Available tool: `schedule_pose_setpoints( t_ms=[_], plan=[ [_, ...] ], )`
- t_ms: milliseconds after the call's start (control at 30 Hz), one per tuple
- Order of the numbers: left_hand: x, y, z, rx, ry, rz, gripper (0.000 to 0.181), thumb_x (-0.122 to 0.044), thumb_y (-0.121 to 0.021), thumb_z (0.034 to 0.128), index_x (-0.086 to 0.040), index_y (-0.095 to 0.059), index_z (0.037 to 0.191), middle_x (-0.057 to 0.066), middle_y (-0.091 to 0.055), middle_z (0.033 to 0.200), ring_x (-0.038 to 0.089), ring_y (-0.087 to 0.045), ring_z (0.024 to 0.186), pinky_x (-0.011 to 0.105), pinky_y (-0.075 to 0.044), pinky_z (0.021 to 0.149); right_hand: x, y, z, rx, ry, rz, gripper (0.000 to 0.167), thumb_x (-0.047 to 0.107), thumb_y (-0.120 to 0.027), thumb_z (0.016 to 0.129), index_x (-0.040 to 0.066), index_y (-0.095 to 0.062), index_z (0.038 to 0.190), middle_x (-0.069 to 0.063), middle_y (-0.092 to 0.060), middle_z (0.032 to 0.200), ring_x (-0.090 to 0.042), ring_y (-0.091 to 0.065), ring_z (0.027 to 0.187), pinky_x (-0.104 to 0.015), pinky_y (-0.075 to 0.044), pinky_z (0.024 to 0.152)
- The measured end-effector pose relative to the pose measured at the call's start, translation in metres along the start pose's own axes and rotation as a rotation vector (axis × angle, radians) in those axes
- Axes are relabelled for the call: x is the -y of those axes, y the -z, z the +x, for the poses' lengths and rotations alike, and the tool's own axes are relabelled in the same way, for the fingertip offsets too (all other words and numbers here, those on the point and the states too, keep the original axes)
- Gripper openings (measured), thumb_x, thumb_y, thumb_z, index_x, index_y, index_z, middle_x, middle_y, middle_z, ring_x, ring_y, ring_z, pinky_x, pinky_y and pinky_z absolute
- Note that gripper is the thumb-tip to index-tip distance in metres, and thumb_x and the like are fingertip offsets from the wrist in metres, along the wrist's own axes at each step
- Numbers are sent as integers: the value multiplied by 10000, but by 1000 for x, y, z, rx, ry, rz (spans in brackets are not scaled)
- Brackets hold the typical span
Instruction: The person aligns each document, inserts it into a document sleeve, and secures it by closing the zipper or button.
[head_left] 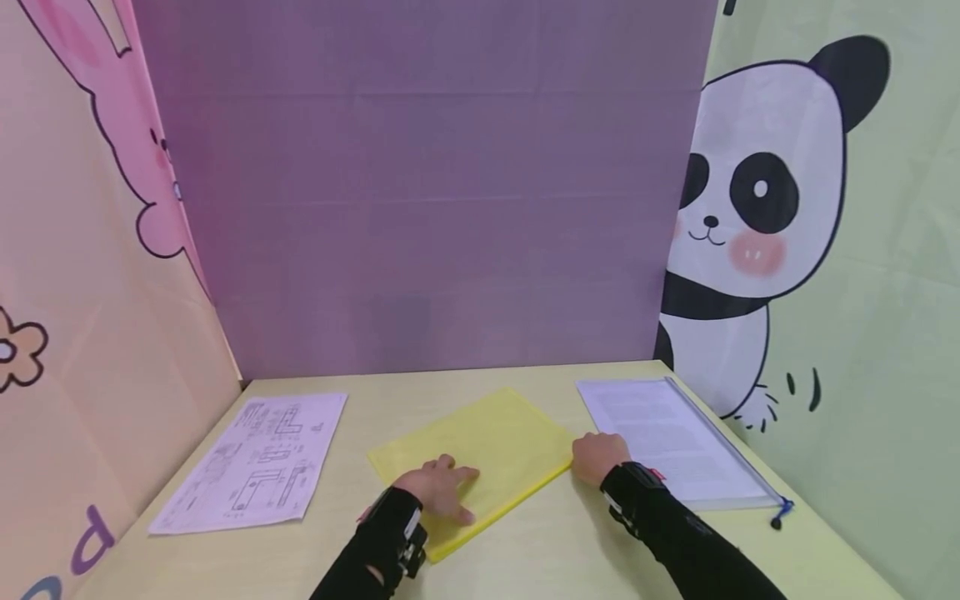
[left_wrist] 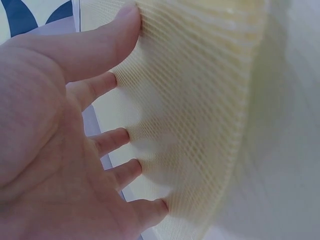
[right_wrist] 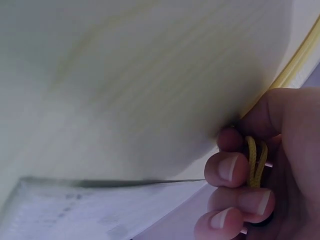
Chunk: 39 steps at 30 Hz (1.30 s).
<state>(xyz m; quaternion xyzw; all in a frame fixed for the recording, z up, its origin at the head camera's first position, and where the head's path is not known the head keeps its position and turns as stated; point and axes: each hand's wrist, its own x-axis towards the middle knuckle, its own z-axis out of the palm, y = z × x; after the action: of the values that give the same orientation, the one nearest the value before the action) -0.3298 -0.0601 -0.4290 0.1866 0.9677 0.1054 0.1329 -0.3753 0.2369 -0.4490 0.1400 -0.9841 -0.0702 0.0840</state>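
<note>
A yellow mesh zipper pouch [head_left: 502, 442] lies at a slant in the middle of the table, its zipper edge towards me. My left hand [head_left: 438, 487] rests on its near left part with spread fingers; in the left wrist view the fingertips [left_wrist: 120, 137] press into the mesh. At the pouch's right corner, my right hand [head_left: 600, 457] has its fingers curled. The right wrist view shows thumb and forefinger pinching at the zipper end, with a yellow cord loop [right_wrist: 254, 162] inside the curled fingers. The zipper slider itself is hidden.
A paper sheet with line drawings [head_left: 255, 462] lies on the left of the table [head_left: 360, 567]. To the right is a clear zipper pouch [head_left: 675, 442] with printed paper inside and a blue cord pull [head_left: 782, 512]. A purple panel [head_left: 427, 192] stands behind.
</note>
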Motion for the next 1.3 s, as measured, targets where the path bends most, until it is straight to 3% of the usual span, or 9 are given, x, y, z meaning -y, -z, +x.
schedule_pose_setpoints(
  t_ms=[633,900,1300],
  plan=[
    [0,-1,0,0,-1,-13,668,-424,-791,869,-279,-537,1469,149,-441,1473,376,-439,1353,647,-445,1008,-2,8,-5,29,-37,-59,238,75,-603,926,64,-606,687,-97,-605,653,-289,-624,608,-480,-549,570],
    [1,2,-2,0,-6,-15,676,-421,-788,873,-270,-528,1478,150,-426,1502,379,-407,1390,659,-427,1023,-6,12,-10,6,-44,-50,244,61,-606,919,57,-587,676,-94,-582,634,-278,-597,587,-478,-545,557],
    [1,2,-2,4,3,-6,676,-430,-784,875,-280,-524,1480,140,-425,1502,371,-406,1391,650,-429,1028,-7,12,-7,44,-78,-9,228,67,-597,931,49,-606,704,-106,-601,675,-282,-609,624,-489,-548,585]
  ],
)
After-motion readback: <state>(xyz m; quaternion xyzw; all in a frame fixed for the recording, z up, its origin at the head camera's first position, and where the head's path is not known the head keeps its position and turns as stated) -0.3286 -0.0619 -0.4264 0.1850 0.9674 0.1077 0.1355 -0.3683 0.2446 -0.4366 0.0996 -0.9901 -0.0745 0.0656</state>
